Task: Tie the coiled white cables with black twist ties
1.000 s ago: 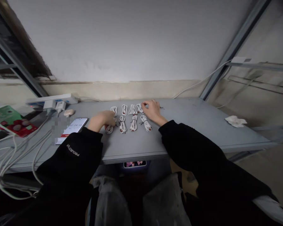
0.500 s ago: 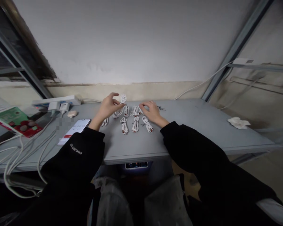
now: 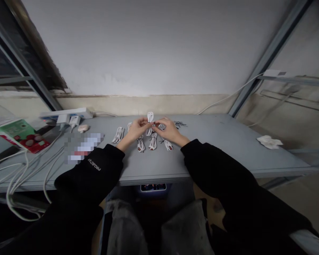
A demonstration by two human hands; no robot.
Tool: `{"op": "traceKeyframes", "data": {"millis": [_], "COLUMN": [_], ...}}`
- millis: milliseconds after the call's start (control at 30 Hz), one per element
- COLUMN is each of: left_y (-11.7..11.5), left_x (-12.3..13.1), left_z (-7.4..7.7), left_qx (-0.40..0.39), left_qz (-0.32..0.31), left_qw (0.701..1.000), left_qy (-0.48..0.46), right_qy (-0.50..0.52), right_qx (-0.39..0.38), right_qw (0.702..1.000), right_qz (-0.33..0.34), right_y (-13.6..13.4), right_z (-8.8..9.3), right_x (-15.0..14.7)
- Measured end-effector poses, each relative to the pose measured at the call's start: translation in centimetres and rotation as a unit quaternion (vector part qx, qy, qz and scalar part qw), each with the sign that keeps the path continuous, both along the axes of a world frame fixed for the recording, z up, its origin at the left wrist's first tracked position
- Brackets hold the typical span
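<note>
A coiled white cable stands upright above the table, held in the closed fingers of my left hand. My right hand is pinched at the cable's middle, its fingertips meeting the left ones at a dark bit of tie. Below them lie several coiled white cables bound with black ties, among them one bundle, a middle bundle and a right-hand bundle. Another white coil rests left of my left hand. Loose black ties lie beyond my right hand.
On the left are a power strip with chargers, a blurred-out phone, a green and red packet and tangled white cords. A crumpled tissue lies on the grey table at right.
My hands have come together around the upright white cable. The left hand has carried it to the right, and the right hand has closed its fingers at the cable's middle.
</note>
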State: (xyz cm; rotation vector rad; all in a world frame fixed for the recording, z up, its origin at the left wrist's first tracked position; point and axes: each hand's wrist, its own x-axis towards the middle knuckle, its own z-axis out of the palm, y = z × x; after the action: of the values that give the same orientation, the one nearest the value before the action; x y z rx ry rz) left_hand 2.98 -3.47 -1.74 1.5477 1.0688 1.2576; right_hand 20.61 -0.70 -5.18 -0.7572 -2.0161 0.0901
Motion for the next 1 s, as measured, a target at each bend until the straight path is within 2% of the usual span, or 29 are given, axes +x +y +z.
{"op": "traceKeyframes", "data": {"millis": [133, 400, 700, 1000], "left_y": [0.3, 0.4, 0.3, 0.5], "left_x": [-0.2, -0.4, -0.3, 0.1], "left_z": [-0.3, -0.6, -0.6, -1.2], "left_qx": [0.003, -0.012, 0.002, 0.098], "left_qz": [-0.03, -0.045, -0.046, -0.007], "left_qw": [0.999, 0.998, 0.997, 0.98], "left_qy": [0.015, 0.034, 0.068, 0.173], "right_qy": [0.012, 0.016, 0.02, 0.016], "right_qx": [0.004, -0.017, 0.002, 0.005], "right_qw": [1.0, 1.0, 1.0, 1.0], "right_qz": [0.009, -0.001, 0.009, 0.004], "right_y": [0.0, 0.1, 0.0, -0.2], "right_z": [0.0, 0.0, -0.1, -0.1], "right_x": [0.0, 0.1, -0.1, -0.3]}}
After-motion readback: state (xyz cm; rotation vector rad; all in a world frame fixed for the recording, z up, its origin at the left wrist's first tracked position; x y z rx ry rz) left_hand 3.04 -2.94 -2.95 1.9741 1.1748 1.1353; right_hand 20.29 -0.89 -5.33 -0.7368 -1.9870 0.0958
